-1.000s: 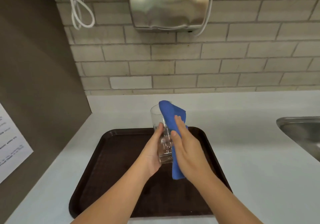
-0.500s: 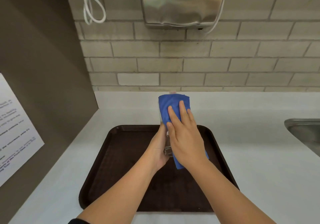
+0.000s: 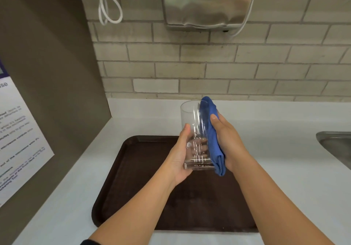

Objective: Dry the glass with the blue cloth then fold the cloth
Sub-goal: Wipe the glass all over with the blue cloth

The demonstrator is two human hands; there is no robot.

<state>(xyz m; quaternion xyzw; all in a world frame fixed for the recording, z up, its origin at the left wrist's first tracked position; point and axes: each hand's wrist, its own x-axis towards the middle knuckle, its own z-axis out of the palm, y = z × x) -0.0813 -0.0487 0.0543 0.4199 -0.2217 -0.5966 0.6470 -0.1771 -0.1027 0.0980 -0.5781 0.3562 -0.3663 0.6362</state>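
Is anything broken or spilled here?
Nothing stands out. The clear tall glass looks whole in the left hand, the right hand presses the blue cloth to its side, and the dark brown tray shows no spill.

Even soft indoor light, faint shadows, wide-angle edge bending

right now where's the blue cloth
In the head view the blue cloth is pressed by the right hand against the right side of the glass, which the left hand holds above the brown tray.
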